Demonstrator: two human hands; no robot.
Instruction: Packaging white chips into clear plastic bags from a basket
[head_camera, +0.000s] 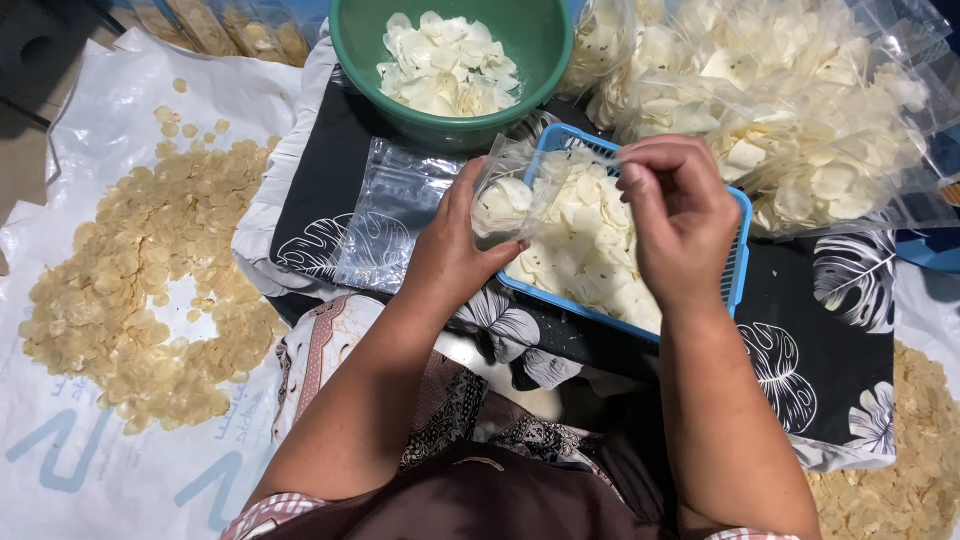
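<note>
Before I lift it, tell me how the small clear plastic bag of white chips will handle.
The small clear plastic bag of white chips probably sags, since its film crumples in the left hand. Likely light, being partly filled. The thin chips look brittle, so squeezing may crack them.

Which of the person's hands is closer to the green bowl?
Left. The left hand holds a small clear bag just below the green bowl; the right hand is farther off, over the blue basket.

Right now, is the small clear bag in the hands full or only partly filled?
Partly filled: the small clear bag holds white chips at its bottom, by the left hand; its upper part, pinched by the right hand, looks empty.
</note>
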